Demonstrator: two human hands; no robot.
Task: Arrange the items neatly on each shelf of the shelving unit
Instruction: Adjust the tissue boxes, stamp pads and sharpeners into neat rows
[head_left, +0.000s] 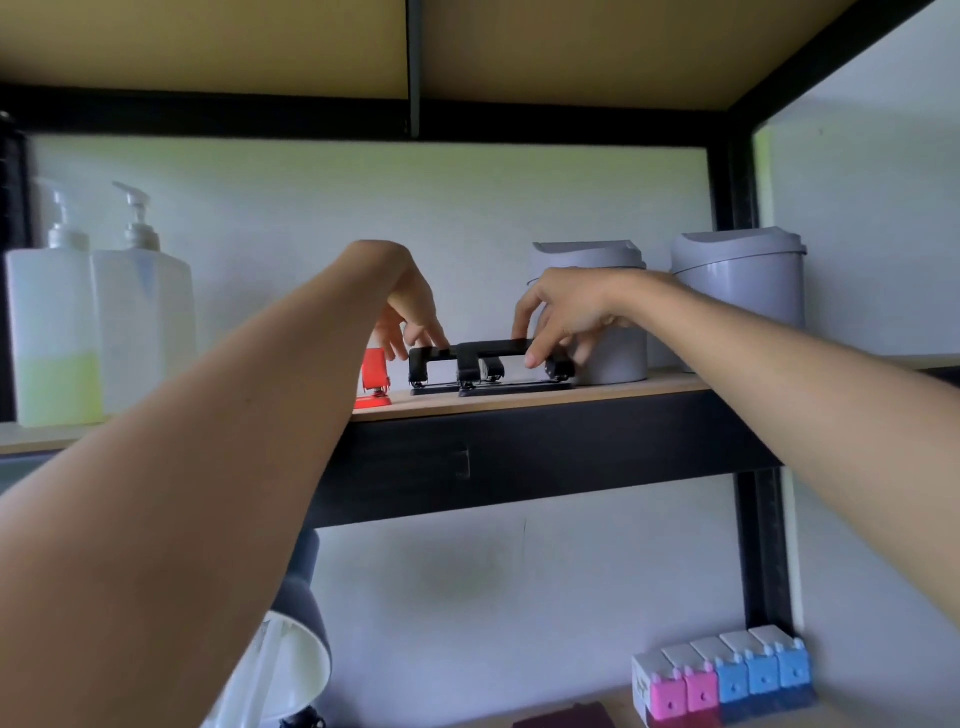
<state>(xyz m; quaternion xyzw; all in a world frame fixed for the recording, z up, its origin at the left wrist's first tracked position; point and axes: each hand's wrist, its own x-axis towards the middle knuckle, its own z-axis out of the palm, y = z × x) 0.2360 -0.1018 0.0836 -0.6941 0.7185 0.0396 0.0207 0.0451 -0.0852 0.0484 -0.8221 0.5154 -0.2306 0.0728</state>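
A black hole punch (488, 370) sits on the upper wooden shelf (623, 388) near its front edge. My right hand (563, 312) pinches the right end of its handle bar between thumb and fingers. My left hand (410, 306) reaches down from above, its fingertips touching the left end of the bar. A red stapler (374, 379) stands just left of the punch, partly hidden behind my left forearm.
Two white pump bottles (98, 322) stand at the shelf's left end. Two grey swing-lid bins (737, 280) stand at the right, one right behind my right hand. On the shelf below are a black lamp (291, 649) and a row of pink and blue small boxes (727, 680).
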